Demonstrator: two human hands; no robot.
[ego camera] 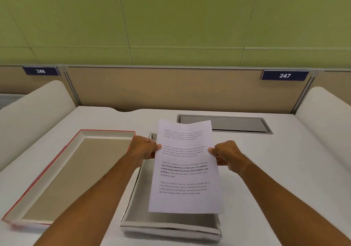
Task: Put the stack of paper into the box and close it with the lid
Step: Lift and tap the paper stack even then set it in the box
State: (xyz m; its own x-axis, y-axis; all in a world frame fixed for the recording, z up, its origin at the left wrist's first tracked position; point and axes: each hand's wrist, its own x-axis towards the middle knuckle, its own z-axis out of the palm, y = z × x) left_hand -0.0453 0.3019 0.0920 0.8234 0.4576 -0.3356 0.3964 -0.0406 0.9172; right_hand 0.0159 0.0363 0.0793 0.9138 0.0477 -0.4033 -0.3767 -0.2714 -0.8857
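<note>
Currently, the stack of paper (185,167), printed with paragraphs of text, is held above the silver box (171,224), which sits open at the near centre of the white desk (275,169). The sheets are tilted, with their far edge raised, and most of the box interior is hidden behind them. The left edge of the stack is pinched by the left hand (145,148), thumb on top and fingers underneath. The right edge is gripped in the same way by the right hand (225,155). Whether the paper touches the box cannot be told. The lid (62,175), red on its outer rim, is laid upside down on the desk to the left of the box, just beside it. A grey recessed panel (228,124) is set into the desk at the far right, and number plates 246 (40,71) and 247 (284,75) are fixed on the partition beyond.
</note>
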